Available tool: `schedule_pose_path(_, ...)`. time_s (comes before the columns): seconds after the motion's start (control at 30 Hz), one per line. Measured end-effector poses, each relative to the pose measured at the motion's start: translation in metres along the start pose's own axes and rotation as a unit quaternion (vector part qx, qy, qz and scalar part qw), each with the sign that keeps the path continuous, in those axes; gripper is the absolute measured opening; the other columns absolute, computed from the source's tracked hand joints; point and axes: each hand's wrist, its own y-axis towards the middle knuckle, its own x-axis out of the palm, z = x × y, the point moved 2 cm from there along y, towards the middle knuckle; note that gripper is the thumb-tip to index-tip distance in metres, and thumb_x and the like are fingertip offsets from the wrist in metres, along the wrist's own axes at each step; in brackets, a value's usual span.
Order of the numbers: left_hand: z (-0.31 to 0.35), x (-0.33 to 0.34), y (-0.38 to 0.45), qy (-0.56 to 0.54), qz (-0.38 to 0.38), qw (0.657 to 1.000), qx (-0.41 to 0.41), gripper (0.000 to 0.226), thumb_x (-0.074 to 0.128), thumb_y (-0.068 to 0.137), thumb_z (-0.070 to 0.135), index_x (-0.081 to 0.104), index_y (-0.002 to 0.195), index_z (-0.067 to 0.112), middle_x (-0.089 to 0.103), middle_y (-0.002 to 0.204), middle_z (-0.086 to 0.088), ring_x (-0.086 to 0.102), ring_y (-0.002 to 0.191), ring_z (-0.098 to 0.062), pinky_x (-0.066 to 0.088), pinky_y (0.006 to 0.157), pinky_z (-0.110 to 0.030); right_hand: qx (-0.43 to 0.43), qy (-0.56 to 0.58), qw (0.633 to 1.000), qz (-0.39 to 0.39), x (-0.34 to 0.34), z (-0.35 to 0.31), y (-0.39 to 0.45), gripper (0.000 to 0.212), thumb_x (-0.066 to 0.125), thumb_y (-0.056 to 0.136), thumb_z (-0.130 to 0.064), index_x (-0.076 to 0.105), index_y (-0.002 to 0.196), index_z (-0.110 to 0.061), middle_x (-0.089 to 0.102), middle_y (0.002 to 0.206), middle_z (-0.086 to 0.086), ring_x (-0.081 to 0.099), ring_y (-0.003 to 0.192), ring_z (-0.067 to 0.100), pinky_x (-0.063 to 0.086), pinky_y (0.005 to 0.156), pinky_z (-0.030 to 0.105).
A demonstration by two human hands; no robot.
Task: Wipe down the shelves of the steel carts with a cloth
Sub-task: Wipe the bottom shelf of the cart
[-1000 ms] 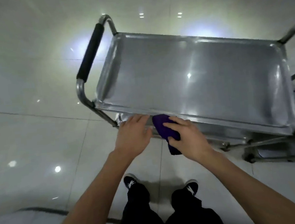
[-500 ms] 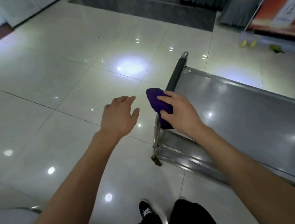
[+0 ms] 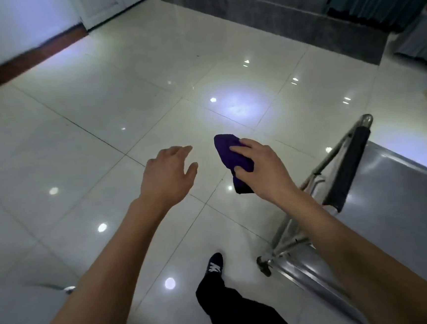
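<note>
Seen from the head camera, both bare forearms reach forward over a glossy tiled floor (image 3: pixel 80 127). The left hand (image 3: pixel 168 177) hangs in the air palm down, its fingers loosely spread and slightly bent, holding nothing and touching nothing. The right hand (image 3: pixel 262 169) is raised to about the same height, just beside the left one with a gap between them. Its fingers lie across a bunched purple cloth (image 3: pixel 232 157) while the thumb closes in from below, so the cloth is pinched in the hand; one end sticks out ahead of the fingertips and the other hangs down under the palm.

The steel cart (image 3: pixel 405 212) stands at the right, its flat top shelf running out of the picture. Its end rail carries a black handle grip (image 3: pixel 349 168), near the right wrist but apart from it. The cloth is off the cart, over open floor to the left of the handle. Below, a dark trouser leg (image 3: pixel 236 312) and a black shoe (image 3: pixel 213 264) are stepping on the tiles.
</note>
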Motion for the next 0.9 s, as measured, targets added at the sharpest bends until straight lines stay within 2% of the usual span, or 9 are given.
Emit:
schedule_pose_path(0.1, -0.042, -0.012, 0.038, 0.019, -0.005, 0.999, -0.036, 0.051, 0.048, 0.101, 0.044, 0.047, 0.147, 0.022, 0.054, 0.146, -0.003, 0.050, 0.132, -0.026, 0.045, 0.105, -0.048, -0.015, 0.028, 0.999, -0.016, 0.031, -0.019, 0.064, 0.049, 0.063, 0.088, -0.024, 0.057, 0.137, -0.032, 0.045, 0.149, -0.014, 0.045, 0.124, 0.018, 0.039, 0.101, 0.029)
schedule_pose_path(0.2, -0.077, -0.028, 0.074, 0.037, -0.001, 0.998, -0.051, 0.050, 0.049, 0.101, 0.043, 0.049, 0.146, 0.020, 0.055, 0.144, -0.004, 0.052, 0.129, -0.027, 0.046, 0.103, -0.049, -0.037, 0.027, 0.998, -0.032, 0.050, -0.041, 0.122, 0.050, 0.063, 0.089, -0.024, 0.057, 0.137, -0.032, 0.044, 0.150, -0.012, 0.045, 0.124, 0.019, 0.041, 0.103, 0.033)
schedule_pose_path(0.33, -0.105, -0.044, 0.126, 0.029, 0.006, 0.997, -0.065, 0.050, 0.049, 0.101, 0.042, 0.049, 0.146, 0.020, 0.056, 0.144, -0.005, 0.053, 0.128, -0.028, 0.047, 0.101, -0.050, -0.053, 0.010, 0.997, -0.052, 0.054, -0.055, 0.183, 0.050, 0.063, 0.089, -0.023, 0.057, 0.138, -0.030, 0.044, 0.151, -0.010, 0.045, 0.125, 0.021, 0.043, 0.104, 0.038)
schedule_pose_path(0.43, -0.115, -0.046, 0.171, 0.020, 0.005, 0.998, -0.060, 0.050, 0.049, 0.101, 0.042, 0.048, 0.146, 0.020, 0.055, 0.144, -0.005, 0.053, 0.128, -0.028, 0.046, 0.102, -0.049, -0.048, 0.006, 0.998, -0.047, 0.052, -0.052, 0.226, 0.050, 0.063, 0.089, -0.024, 0.057, 0.138, -0.030, 0.044, 0.151, -0.011, 0.045, 0.127, 0.020, 0.043, 0.104, 0.035)
schedule_pose_path(0.63, -0.128, -0.040, 0.288, 0.007, -0.008, 1.000, -0.010, 0.051, 0.049, 0.101, 0.042, 0.048, 0.146, 0.021, 0.055, 0.144, -0.005, 0.052, 0.128, -0.028, 0.046, 0.102, -0.049, -0.003, -0.004, 1.000, -0.009, 0.041, -0.029, 0.315, 0.050, 0.062, 0.088, -0.025, 0.057, 0.137, -0.033, 0.044, 0.149, -0.017, 0.044, 0.124, 0.016, 0.040, 0.101, 0.030)
schedule_pose_path(0.73, -0.132, -0.037, 0.355, -0.004, -0.012, 1.000, 0.028, 0.050, 0.050, 0.100, 0.040, 0.049, 0.145, 0.020, 0.058, 0.140, -0.005, 0.052, 0.127, -0.029, 0.045, 0.100, -0.047, 0.027, -0.014, 0.999, 0.023, 0.030, -0.016, 0.359, 0.050, 0.062, 0.087, -0.023, 0.059, 0.136, -0.031, 0.046, 0.147, -0.017, 0.048, 0.122, 0.017, 0.044, 0.098, 0.032)
schedule_pose_path(0.8, -0.124, -0.035, 0.398, -0.004, -0.025, 0.998, 0.060, 0.050, 0.050, 0.100, 0.040, 0.048, 0.145, 0.020, 0.058, 0.139, -0.004, 0.053, 0.126, -0.029, 0.045, 0.099, -0.047, 0.057, -0.017, 0.997, 0.042, 0.018, -0.006, 0.381, 0.050, 0.062, 0.085, -0.024, 0.060, 0.134, -0.031, 0.048, 0.145, -0.017, 0.050, 0.120, 0.017, 0.047, 0.096, 0.036)
schedule_pose_path(0.9, -0.098, -0.028, 0.457, 0.006, -0.043, 0.992, 0.118, 0.050, 0.049, 0.100, 0.041, 0.047, 0.146, 0.021, 0.055, 0.143, -0.004, 0.051, 0.128, -0.028, 0.043, 0.100, -0.046, 0.110, -0.023, 0.991, 0.072, 0.000, 0.017, 0.404, 0.050, 0.061, 0.086, -0.027, 0.058, 0.135, -0.035, 0.045, 0.146, -0.019, 0.048, 0.121, 0.014, 0.044, 0.095, 0.031)
